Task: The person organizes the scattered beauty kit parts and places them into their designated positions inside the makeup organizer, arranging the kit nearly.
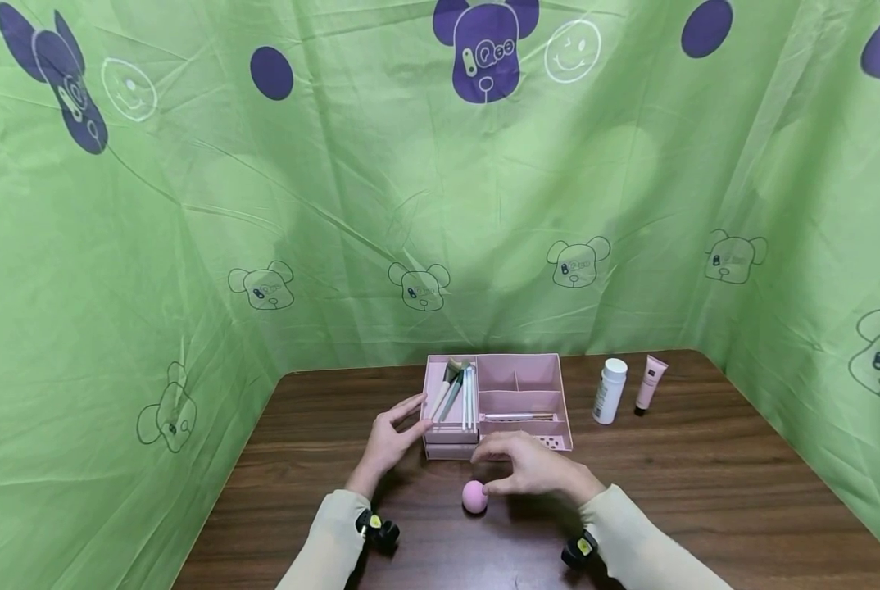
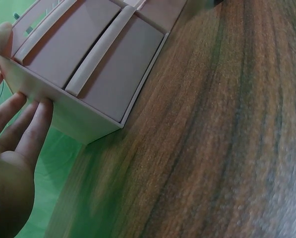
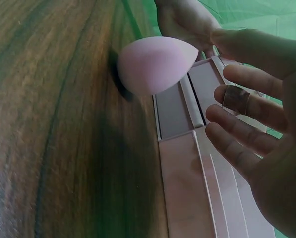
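Note:
A pink teardrop makeup sponge [image 1: 474, 497] stands on the table in front of a pink desktop organizer [image 1: 451, 451]. My right hand [image 1: 532, 467] hovers just right of it. In the right wrist view the sponge [image 3: 150, 67] appears near the thumb, and the fingers are spread and loosely bent, holding nothing. My left hand [image 1: 388, 442] rests on the organizer's left side. Its fingertips touch the side wall in the left wrist view, with the thumb at the upper edge. Several makeup brushes [image 1: 451, 397] lie in the organizer's left top tray.
A white bottle [image 1: 610, 392] and a pink squeeze tube [image 1: 650, 383] stand right of the organizer on the wooden table [image 1: 300, 483]. A slim pen-like item [image 1: 517, 416] lies in one of the organizer's right compartments. Green printed cloth [image 1: 351, 205] encloses the table's back and sides.

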A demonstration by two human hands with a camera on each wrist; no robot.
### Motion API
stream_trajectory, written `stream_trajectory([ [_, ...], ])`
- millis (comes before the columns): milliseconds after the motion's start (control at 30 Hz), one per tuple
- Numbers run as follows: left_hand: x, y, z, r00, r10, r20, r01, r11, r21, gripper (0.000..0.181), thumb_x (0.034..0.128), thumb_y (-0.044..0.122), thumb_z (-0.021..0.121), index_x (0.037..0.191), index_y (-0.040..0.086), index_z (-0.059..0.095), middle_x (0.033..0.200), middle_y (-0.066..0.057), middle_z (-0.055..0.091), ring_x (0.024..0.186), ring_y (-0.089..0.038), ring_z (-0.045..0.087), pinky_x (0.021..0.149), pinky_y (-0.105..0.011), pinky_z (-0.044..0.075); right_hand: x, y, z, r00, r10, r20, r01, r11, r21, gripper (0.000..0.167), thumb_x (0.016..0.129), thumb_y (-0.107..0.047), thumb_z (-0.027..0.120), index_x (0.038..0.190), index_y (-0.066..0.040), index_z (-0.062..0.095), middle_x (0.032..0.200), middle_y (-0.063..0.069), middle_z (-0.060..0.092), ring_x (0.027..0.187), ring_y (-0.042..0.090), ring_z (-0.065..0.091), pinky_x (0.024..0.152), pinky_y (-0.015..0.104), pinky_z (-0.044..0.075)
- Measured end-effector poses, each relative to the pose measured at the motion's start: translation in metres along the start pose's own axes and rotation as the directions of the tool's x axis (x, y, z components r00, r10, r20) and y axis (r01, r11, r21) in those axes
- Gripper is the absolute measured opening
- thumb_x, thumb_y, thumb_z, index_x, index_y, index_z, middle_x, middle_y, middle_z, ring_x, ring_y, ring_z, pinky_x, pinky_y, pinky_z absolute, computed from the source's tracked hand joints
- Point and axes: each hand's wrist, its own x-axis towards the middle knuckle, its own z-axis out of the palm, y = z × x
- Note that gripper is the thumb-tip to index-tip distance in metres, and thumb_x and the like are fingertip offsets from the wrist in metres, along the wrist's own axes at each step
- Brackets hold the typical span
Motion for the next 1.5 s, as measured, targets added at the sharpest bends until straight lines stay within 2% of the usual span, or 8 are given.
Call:
stream_trajectory([
  [167, 0.000, -0.001, 0.000, 1.000, -0.019, 0.004, 0.019, 1.000, -0.014, 0.049, 0.0835, 0.021, 0.078, 0.129, 0.013, 0.064, 0.135, -0.006, 0.061, 0.123, -0.022, 0.059, 0.107, -0.021, 0.042, 0.002, -0.001, 0.007, 1.000, -0.010, 0.022, 0.010, 1.000, -0.021, 0.038, 0.080, -0.031, 0.080, 0.114, -0.023, 0.067, 0.115, -0.009, 0.066, 0.110, 0.010, 0.061, 0.098, 0.033, 0.052],
  [367, 0.000, 0.005, 0.001, 1.000, -0.007, -0.005, 0.007, 1.000, -0.016, 0.048, 0.0839, 0.018, 0.078, 0.129, 0.011, 0.064, 0.134, -0.008, 0.062, 0.122, -0.024, 0.060, 0.108, -0.024, 0.043, 0.003, 0.000, 0.015, 0.997, -0.068, 0.027, 0.069, 0.996, -0.060, 0.036, 0.079, -0.027, 0.080, 0.111, -0.016, 0.069, 0.112, -0.007, 0.067, 0.106, 0.008, 0.062, 0.095, 0.029, 0.052],
  [567, 0.000, 0.002, 0.002, 1.000, 0.000, -0.015, 0.000, 1.000, 0.004, 0.048, 0.0838, 0.015, 0.077, 0.129, 0.011, 0.064, 0.134, -0.008, 0.062, 0.121, -0.025, 0.060, 0.107, -0.020, 0.042, 0.003, 0.002, 0.022, 0.995, -0.093, 0.037, 0.094, 0.995, -0.031, 0.030, 0.081, -0.025, 0.078, 0.108, -0.015, 0.070, 0.109, -0.007, 0.068, 0.104, 0.006, 0.062, 0.093, 0.026, 0.052],
  [800, -0.001, 0.014, 0.003, 0.999, 0.051, -0.017, -0.051, 0.999, -0.016, 0.047, 0.0847, 0.007, 0.075, 0.128, -0.004, 0.061, 0.132, -0.021, 0.060, 0.120, -0.037, 0.058, 0.107, -0.030, 0.045, 0.002, 0.000, 0.028, 0.990, -0.133, 0.037, 0.133, 0.991, 0.009, 0.024, 0.084, -0.022, 0.076, 0.106, -0.016, 0.070, 0.103, -0.007, 0.069, 0.096, 0.004, 0.063, 0.086, 0.019, 0.053],
  [1000, -0.002, 0.005, 0.002, 1.000, 0.005, -0.013, -0.005, 1.000, 0.001, 0.048, 0.0845, 0.016, 0.077, 0.130, 0.009, 0.063, 0.134, -0.010, 0.061, 0.122, -0.025, 0.059, 0.106, -0.019, 0.042, -0.001, -0.002, 0.026, 0.996, -0.089, 0.033, 0.087, 0.995, 0.039, 0.022, 0.085, -0.020, 0.075, 0.106, -0.018, 0.070, 0.102, -0.008, 0.069, 0.092, 0.002, 0.063, 0.081, 0.020, 0.056],
  [1233, -0.001, -0.005, 0.002, 0.999, 0.043, -0.016, -0.044, 0.999, -0.021, 0.048, 0.0849, 0.019, 0.077, 0.130, 0.009, 0.063, 0.133, -0.011, 0.062, 0.122, -0.023, 0.060, 0.105, -0.019, 0.043, -0.004, 0.002, 0.013, 1.000, -0.026, 0.009, 0.025, 0.997, 0.078, 0.022, 0.085, -0.018, 0.075, 0.107, -0.015, 0.071, 0.102, -0.006, 0.069, 0.092, 0.004, 0.064, 0.080, 0.024, 0.058],
  [1367, -0.001, -0.001, 0.002, 1.000, 0.002, -0.012, -0.002, 1.000, -0.011, 0.047, 0.0848, 0.018, 0.077, 0.130, 0.011, 0.064, 0.134, -0.007, 0.062, 0.122, -0.021, 0.059, 0.107, -0.023, 0.044, -0.006, 0.007, 0.006, 1.000, 0.015, -0.026, -0.014, 0.999, 0.047, 0.024, 0.084, -0.020, 0.076, 0.107, -0.016, 0.072, 0.103, -0.007, 0.070, 0.092, 0.005, 0.064, 0.081, 0.025, 0.057],
  [1500, -0.001, 0.011, 0.002, 1.000, -0.006, -0.008, 0.006, 0.999, -0.032, 0.047, 0.0848, 0.013, 0.076, 0.129, 0.005, 0.063, 0.134, -0.011, 0.061, 0.123, -0.028, 0.058, 0.108, -0.039, 0.044, -0.007, 0.012, -0.001, 0.997, 0.008, -0.082, -0.010, 1.000, -0.025, 0.026, 0.082, -0.019, 0.077, 0.107, -0.016, 0.072, 0.102, -0.006, 0.071, 0.092, 0.009, 0.066, 0.082, 0.025, 0.057],
])
